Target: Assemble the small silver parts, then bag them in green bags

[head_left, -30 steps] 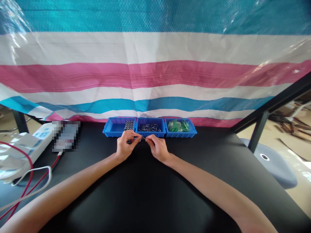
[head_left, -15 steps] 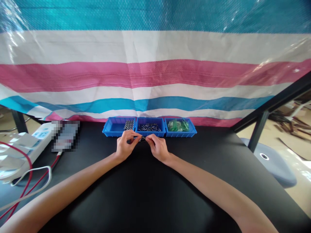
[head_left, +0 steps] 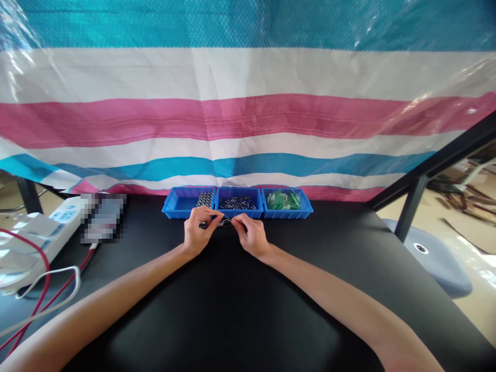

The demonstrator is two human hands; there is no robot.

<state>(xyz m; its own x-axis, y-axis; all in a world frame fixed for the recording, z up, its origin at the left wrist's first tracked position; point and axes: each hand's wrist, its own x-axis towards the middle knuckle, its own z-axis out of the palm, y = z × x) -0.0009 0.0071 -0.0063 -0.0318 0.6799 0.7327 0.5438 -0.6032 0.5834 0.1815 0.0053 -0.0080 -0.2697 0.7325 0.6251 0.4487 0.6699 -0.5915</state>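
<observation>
My left hand (head_left: 198, 231) and my right hand (head_left: 251, 235) meet over the black table (head_left: 232, 320), fingertips pinched on a small dark metal part (head_left: 225, 222) between them. Just behind the hands stand three blue bins in a row. The left bin (head_left: 186, 202) holds a cluster of dark cylindrical pieces at its right end. Thin metal pins fill the middle bin (head_left: 239, 203). The right bin (head_left: 287, 202) holds green pieces.
A striped blue, white and pink tarp (head_left: 240, 119) hangs behind the bins. At the left lie a white power strip (head_left: 58, 222), red and white cables (head_left: 46, 289) and a blurred flat object (head_left: 103, 217). A black frame post (head_left: 411, 212) stands at the right.
Both hands stay pinched on the small part in front of the middle bin. The fingers shifted slightly and the view dropped a little.
</observation>
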